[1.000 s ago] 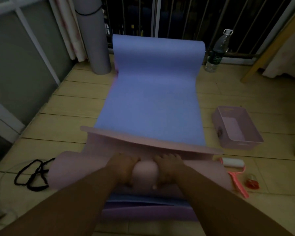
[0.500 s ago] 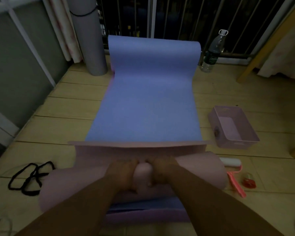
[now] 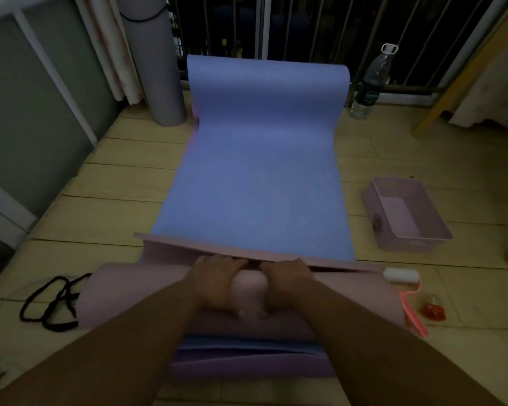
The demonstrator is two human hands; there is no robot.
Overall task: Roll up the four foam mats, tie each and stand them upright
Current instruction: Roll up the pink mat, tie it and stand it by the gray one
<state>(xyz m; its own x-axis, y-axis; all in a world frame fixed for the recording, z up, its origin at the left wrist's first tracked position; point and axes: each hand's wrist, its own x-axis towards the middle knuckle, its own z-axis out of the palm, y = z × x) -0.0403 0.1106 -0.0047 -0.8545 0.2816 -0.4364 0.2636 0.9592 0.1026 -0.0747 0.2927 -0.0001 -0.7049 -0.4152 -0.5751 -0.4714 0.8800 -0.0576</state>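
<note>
In the head view, your left hand [image 3: 214, 284] and right hand [image 3: 288, 284] sit side by side on the middle of the pink mat roll [image 3: 147, 291]. Your fingers curl over its far side and grip it. The roll lies across the near end of the flat blue mat [image 3: 255, 159]. A grey rolled mat [image 3: 156, 68] stands upright at far left, and a black cord [image 3: 50, 303] lies left of the roll.

Grey rolled mat [image 3: 156, 68]: top cut off by upper edge. Blue mat [image 3: 255, 159]: near end hidden under pink mat [image 3: 349, 297]. Purple mat [image 3: 247, 364]: mostly covered by pink mat. Bottle [image 3: 370, 83]: label unreadable. Red object [image 3: 434, 311]: too dim to identify.
</note>
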